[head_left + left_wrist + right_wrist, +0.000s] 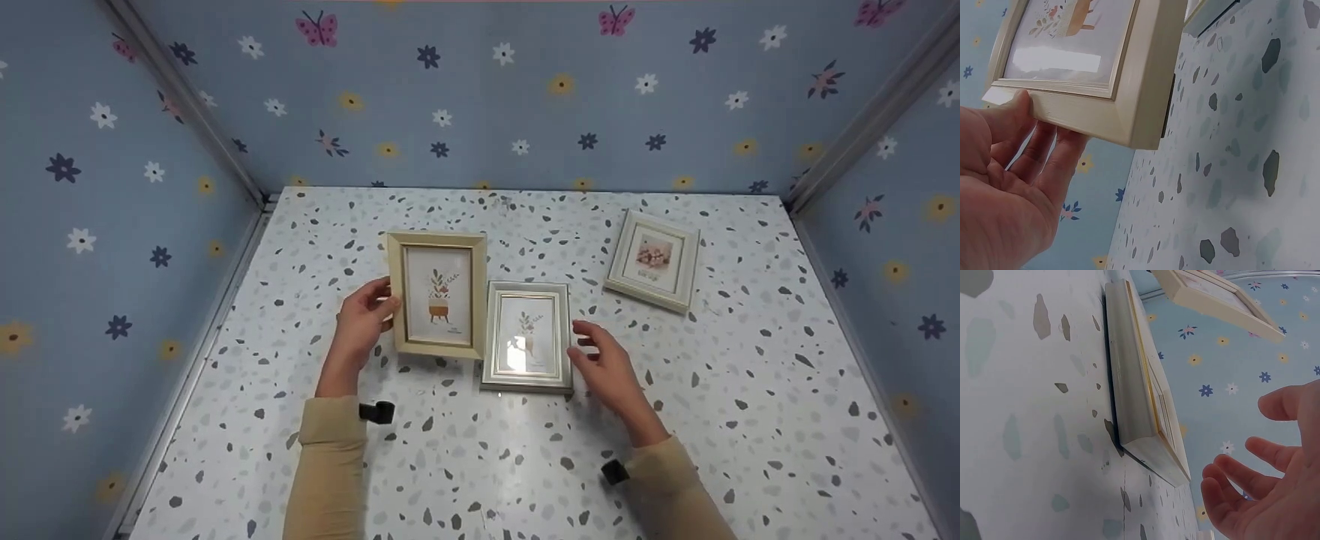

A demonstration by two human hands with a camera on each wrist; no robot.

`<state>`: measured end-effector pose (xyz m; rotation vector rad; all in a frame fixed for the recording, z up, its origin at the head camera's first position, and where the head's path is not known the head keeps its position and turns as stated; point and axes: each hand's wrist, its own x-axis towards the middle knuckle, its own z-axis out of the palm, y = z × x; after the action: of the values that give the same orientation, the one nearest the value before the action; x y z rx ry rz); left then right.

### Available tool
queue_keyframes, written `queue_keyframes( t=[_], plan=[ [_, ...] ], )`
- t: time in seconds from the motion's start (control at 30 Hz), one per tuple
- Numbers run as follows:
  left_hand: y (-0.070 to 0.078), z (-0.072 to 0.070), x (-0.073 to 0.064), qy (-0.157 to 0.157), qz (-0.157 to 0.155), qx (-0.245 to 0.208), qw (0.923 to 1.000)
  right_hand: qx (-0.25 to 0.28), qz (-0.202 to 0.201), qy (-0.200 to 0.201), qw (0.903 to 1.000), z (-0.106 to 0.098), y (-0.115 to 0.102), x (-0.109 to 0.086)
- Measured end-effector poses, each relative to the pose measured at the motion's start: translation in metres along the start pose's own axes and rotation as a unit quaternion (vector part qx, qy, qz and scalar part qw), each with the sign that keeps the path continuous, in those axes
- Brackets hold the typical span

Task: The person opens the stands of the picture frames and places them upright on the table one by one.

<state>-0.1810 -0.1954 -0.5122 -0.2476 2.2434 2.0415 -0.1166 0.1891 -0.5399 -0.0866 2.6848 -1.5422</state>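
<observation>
My left hand [362, 319] pinches the left side of a cream picture frame [400, 300], thumb on the front and fingers behind. In the left wrist view this picture frame [1100, 115] is raised off the table and tilted. Its print shows a plant in an orange and white pot. Just right of it, a silver picture frame [490, 337] with a similar print lies face up, light glaring on its glass. My right hand [604, 364] hovers by that one's right edge, fingers loosely bent; the right wrist view shows a gap between the hand [1264, 478] and the silver frame [1134, 371].
A third, whitish picture frame [619, 259] with a pink print lies face up at the back right, turned slightly. The speckled white table [480, 465] is bounded by blue flowered panels [480, 97] at the back and both sides.
</observation>
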Motion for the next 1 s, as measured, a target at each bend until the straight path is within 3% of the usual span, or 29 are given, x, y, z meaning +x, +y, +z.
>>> queue_keyframes(
  t=[0.63, 1.0],
  plan=[
    [0.006, 0.010, -0.004, -0.071, 0.031, -0.025, 0.9966, 0.087, 0.018, -0.027, 0.9956, -0.005, -0.017, -0.006],
    [0.008, 0.017, -0.005, -0.092, 0.031, -0.031, 0.9948, 0.129, -0.009, -0.036, 0.9910, -0.005, -0.020, -0.008]
  ],
)
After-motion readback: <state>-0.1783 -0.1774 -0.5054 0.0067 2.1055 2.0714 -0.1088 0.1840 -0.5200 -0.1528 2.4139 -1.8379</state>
